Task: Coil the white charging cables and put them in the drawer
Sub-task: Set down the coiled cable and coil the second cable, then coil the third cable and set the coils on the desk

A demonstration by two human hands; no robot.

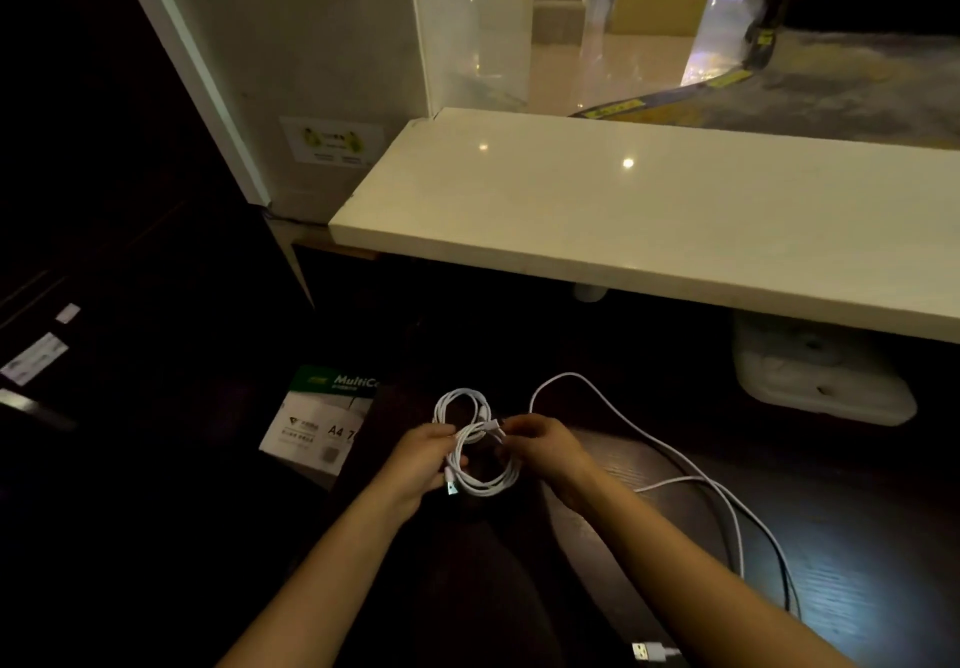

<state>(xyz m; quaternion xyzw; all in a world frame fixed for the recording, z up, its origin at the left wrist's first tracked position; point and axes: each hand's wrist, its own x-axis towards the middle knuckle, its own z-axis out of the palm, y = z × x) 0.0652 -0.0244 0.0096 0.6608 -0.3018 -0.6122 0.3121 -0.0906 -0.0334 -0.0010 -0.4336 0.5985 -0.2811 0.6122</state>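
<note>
A coiled white charging cable [488,480] hangs between both hands, low in the middle of the view. My left hand [415,459] grips the coil's left side, and a USB plug [451,488] dangles below its fingers. My right hand [545,446] pinches the coil's top right, where a small connector shows. A second white cable [691,464] lies loose on the dark desk to the right, looping toward the front edge. Another USB plug [647,651] lies at the bottom edge. No drawer can be made out in the dark.
A cream stone counter [649,210] runs above the dark desk. A pack of A4 paper [322,420] sits at the left. A white power strip [821,376] sits under the counter at right. Dark furniture with labels fills the far left.
</note>
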